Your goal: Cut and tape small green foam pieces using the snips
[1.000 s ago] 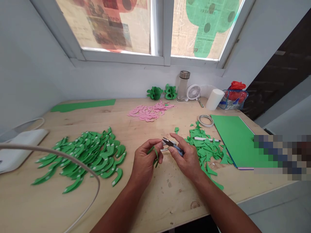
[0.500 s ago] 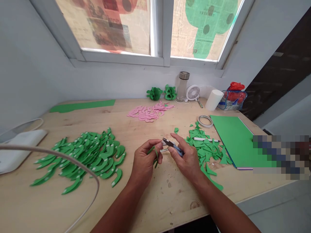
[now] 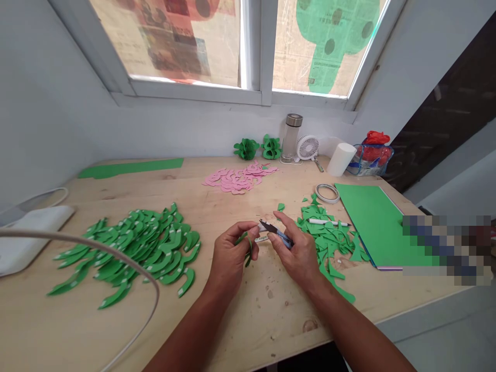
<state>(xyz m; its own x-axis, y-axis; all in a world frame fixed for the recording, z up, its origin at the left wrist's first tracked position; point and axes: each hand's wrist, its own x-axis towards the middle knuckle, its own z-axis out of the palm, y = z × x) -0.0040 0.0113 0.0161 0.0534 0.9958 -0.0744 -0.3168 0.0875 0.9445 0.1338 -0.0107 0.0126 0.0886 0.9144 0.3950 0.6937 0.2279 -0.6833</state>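
Note:
Near the middle of the wooden table, my left hand [image 3: 231, 254] pinches a curved green paper piece [image 3: 249, 254] between thumb and fingers. A whitish strip [image 3: 262, 227] shows at its fingertips. My right hand [image 3: 297, 249] is closed around small scissors [image 3: 279, 233] with dark blades and a blue-grey handle. Their blades point left and touch or nearly touch the strip; which of these is hard to tell. To the left lies a large pile of curved green paper pieces [image 3: 135, 248] with pale tabs. Green scraps [image 3: 329, 240] lie right of my right hand.
Pink cutouts [image 3: 236, 180], two green paper shapes [image 3: 246, 149], a bottle [image 3: 290, 138] and a fan [image 3: 308, 148] stand or lie at the back. On the right are a tape roll [image 3: 327, 193], a pen [image 3: 327, 222] and green sheets [image 3: 375, 222]. A cable [image 3: 116, 256] crosses the left front.
Both hands keep nearly the same place and hold. The scissors and the strip at my left fingertips have shifted only slightly.

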